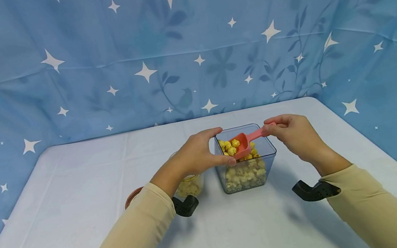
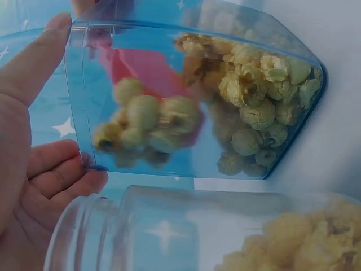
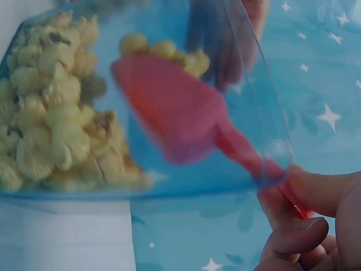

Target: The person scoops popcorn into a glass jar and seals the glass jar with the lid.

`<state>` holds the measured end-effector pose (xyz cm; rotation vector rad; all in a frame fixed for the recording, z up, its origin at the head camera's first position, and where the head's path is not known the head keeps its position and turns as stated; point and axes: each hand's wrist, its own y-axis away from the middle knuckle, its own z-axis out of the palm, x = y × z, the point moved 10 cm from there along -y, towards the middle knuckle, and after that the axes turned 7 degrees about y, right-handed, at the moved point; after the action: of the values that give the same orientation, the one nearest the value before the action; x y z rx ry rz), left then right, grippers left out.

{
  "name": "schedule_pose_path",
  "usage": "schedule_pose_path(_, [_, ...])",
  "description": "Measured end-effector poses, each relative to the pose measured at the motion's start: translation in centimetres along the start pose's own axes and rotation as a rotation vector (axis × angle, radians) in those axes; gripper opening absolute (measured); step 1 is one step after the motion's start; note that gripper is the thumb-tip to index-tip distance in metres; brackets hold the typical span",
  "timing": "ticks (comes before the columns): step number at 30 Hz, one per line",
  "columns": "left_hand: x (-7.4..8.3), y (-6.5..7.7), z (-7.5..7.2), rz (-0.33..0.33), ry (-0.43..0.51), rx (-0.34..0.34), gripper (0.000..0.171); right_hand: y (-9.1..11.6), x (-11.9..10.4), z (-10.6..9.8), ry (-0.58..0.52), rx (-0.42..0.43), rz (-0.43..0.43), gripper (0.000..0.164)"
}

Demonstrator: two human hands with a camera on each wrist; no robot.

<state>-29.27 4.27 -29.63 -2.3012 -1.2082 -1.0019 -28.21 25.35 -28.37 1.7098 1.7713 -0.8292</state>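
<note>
A clear square container (image 1: 245, 175) with popcorn in its lower part stands on the table. My left hand (image 1: 197, 153) holds it by the rim on its left side, the thumb at the front corner and the fingers at the back one. In my right hand (image 1: 298, 135) the handle of a pink scoop (image 3: 175, 107) is pinched between thumb and fingers. The scoop's bowl, loaded with yellow popcorn (image 1: 229, 147), is inside the container near the top, above the popcorn (image 2: 254, 84) below.
A clear jar (image 1: 192, 186) with popcorn in it stands left of the container, partly hidden by my left wrist. A reddish-brown ring-shaped edge (image 1: 131, 196) shows behind the left sleeve. A blue star-patterned curtain (image 1: 185, 46) hangs behind the white table (image 1: 219, 240).
</note>
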Motion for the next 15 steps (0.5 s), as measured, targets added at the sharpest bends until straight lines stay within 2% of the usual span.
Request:
schedule_pose_path(8, [-0.1,0.1,-0.1,-0.007,0.010,0.006,0.093,-0.6,1.5,-0.6,-0.154,0.003,0.016,0.050])
schedule_pose_path(15, [0.0,0.1,-0.1,-0.005,0.010,-0.002,0.093,-0.7,1.7,-0.7,-0.273,0.014,0.023,0.047])
